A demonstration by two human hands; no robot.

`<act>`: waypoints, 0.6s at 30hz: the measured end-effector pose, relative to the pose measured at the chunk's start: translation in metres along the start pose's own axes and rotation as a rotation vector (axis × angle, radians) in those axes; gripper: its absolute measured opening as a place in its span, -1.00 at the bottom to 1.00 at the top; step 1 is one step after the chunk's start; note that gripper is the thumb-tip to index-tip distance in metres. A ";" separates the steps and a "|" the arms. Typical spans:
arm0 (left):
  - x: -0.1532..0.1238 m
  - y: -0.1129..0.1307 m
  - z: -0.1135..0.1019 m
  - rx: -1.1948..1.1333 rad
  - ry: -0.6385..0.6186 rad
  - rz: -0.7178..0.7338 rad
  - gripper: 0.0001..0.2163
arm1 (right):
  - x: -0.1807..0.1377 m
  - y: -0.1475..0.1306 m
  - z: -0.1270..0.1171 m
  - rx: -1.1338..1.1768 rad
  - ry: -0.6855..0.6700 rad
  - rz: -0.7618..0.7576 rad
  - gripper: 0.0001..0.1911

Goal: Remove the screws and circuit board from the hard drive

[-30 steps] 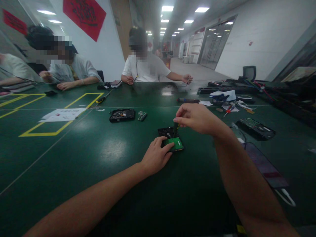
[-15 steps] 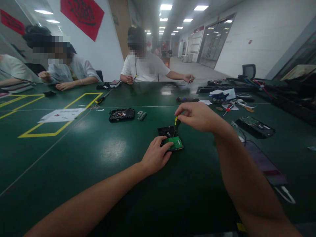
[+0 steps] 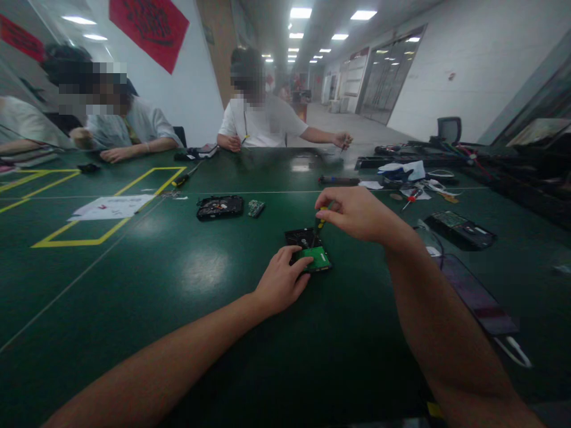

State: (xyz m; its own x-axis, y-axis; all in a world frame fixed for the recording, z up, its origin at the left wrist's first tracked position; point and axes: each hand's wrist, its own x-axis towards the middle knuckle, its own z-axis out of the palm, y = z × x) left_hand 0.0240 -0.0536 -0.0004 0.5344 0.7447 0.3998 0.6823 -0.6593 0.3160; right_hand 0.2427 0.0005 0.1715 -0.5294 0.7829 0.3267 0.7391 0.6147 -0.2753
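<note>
A hard drive [image 3: 292,236] with a green circuit board [image 3: 320,258] on its near part lies on the table in front of me. My left hand [image 3: 288,273] grips it from the left, fingers over the board and thumb at the near edge. Above it, my right hand [image 3: 345,209] pinches a yellow and black screwdriver [image 3: 320,224]. The screwdriver points down, its tip at the drive near the board's far edge; exact contact is too small to tell.
Beyond the drive lie another hard drive [image 3: 220,208] and small circuit boards [image 3: 256,208]. To the right are a third drive [image 3: 459,230], a phone [image 3: 482,294] with a white cable, and a red screwdriver [image 3: 413,196]. A paper sheet [image 3: 104,207] lies left. Co-workers sit across the table.
My right hand and the screwdriver have turned slightly, with the tip staying at the drive. My left hand and the drive keep their place.
</note>
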 end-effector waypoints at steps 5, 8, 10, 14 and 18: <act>0.001 0.000 0.000 0.000 0.006 0.000 -0.63 | 0.001 -0.003 0.004 -0.088 0.045 0.069 -0.77; 0.000 0.000 0.000 -0.012 0.008 0.003 -0.63 | 0.003 -0.004 0.006 -0.056 0.027 0.040 -0.86; 0.000 -0.001 -0.001 -0.018 0.006 0.004 -0.63 | 0.003 -0.005 0.006 -0.030 0.001 0.002 -0.87; 0.000 -0.001 -0.001 -0.012 0.002 0.000 -0.62 | 0.003 -0.006 0.008 -0.005 -0.001 -0.003 -0.84; 0.000 -0.001 -0.001 -0.012 -0.004 0.005 -0.63 | 0.003 -0.006 0.008 0.020 0.012 0.041 -0.86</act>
State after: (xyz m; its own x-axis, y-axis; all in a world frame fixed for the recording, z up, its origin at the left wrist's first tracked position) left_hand 0.0230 -0.0532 -0.0002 0.5399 0.7418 0.3979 0.6735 -0.6642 0.3244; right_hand 0.2338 -0.0001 0.1669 -0.4941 0.8062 0.3255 0.7514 0.5843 -0.3065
